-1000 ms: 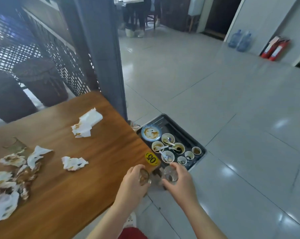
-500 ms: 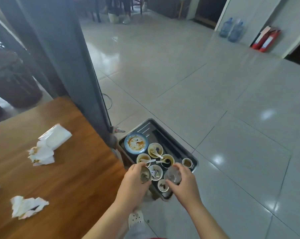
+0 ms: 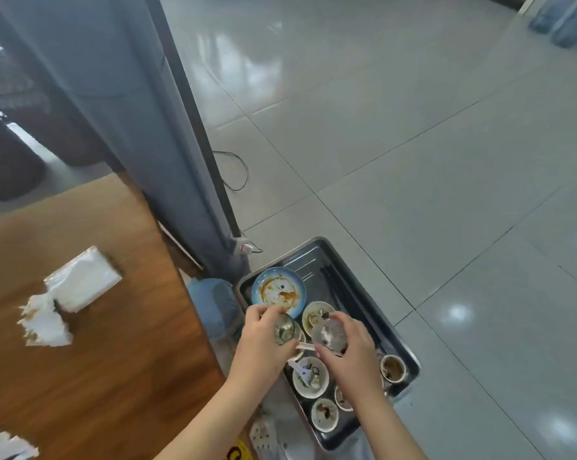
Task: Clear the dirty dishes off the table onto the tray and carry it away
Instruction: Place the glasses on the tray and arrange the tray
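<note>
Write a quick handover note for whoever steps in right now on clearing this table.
Hands: left hand grips a small glass over the tray; right hand grips a second glass beside it.
Done: blue plate, small bowls and a cup sit in the tray, beside the table.
Left: set both glasses in the tray, then carry it away. Crumpled napkins and a tissue pack lie on the table.

We see a black tray (image 3: 350, 287), a blue plate (image 3: 278, 290) smeared brown, white bowls (image 3: 310, 376), a brown wood-grain tabletop (image 3: 97, 360) and white napkins (image 3: 81, 283).
</note>
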The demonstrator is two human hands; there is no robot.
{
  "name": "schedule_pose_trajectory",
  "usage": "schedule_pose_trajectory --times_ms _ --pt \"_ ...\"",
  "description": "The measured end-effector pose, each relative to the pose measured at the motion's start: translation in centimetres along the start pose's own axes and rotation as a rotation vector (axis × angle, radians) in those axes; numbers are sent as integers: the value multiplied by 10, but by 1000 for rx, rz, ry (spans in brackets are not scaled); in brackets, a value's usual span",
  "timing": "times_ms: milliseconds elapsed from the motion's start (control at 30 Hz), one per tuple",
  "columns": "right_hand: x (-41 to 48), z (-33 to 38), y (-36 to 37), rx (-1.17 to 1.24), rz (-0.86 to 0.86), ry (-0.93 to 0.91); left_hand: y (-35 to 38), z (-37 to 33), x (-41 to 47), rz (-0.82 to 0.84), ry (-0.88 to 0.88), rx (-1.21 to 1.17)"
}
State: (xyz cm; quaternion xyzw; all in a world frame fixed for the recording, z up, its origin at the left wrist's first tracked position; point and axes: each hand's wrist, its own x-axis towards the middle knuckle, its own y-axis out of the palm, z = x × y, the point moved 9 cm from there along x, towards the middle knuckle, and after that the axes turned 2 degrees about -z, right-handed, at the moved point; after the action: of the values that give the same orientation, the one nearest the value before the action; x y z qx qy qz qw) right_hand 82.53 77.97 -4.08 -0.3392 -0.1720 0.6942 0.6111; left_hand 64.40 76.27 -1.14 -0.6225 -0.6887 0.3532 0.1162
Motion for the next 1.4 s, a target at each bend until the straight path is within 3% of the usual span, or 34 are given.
schedule_pose_trajectory --times_ms 267,633,867,1400 --pt "141 -28 34 -43 162 -87 56 25 112 -166 -198 121" --pt "295 -70 91 -150 205 -202 119 66 245 -251 -236 247" --pt "328 -87 134 -252 308 -318 144 87 279 -276 -277 324" --pt "349 -92 163 -347 359 -425 169 108 292 -216 -272 412"
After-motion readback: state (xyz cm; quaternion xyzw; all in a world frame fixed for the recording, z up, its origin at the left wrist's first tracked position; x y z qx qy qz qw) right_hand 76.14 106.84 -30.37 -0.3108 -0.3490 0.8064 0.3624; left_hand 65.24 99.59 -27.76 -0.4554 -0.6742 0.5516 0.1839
